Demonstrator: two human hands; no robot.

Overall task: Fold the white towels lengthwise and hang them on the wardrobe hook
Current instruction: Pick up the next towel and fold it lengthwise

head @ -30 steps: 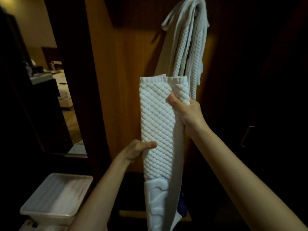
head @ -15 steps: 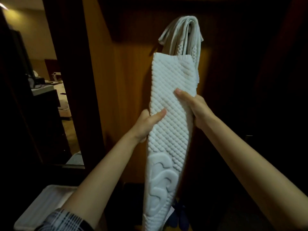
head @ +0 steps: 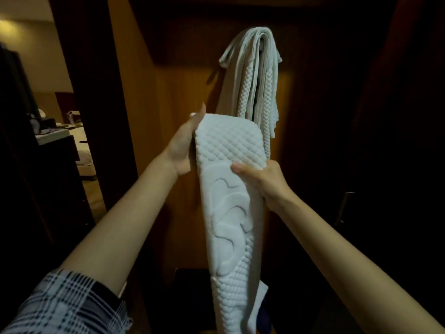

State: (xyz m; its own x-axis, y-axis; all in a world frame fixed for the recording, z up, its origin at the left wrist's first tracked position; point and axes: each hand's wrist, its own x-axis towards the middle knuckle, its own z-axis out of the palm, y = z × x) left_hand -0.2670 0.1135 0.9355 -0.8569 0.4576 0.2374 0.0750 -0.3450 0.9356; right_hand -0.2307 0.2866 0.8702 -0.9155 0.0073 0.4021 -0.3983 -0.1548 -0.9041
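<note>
A long white quilted towel (head: 228,208), folded into a narrow strip, hangs down in front of me. Its top is bent over away from me. My left hand (head: 184,145) holds its upper left corner, fingers behind the cloth. My right hand (head: 261,178) grips the right edge a little lower, thumb on the front. Above and behind, several white towels (head: 255,78) hang over the wardrobe hook, which is hidden under them, against the orange-brown wooden panel (head: 173,116).
Dark wardrobe doors stand to the right, with a metal handle (head: 345,206). At left an opening shows a lit room with a bed (head: 79,141) and a dark cabinet (head: 55,165). The floor below the towel is dark.
My left hand has slid up from the towel's middle to its top corner. The towel's top end, raised near the hung towels before, is now folded over and lower.
</note>
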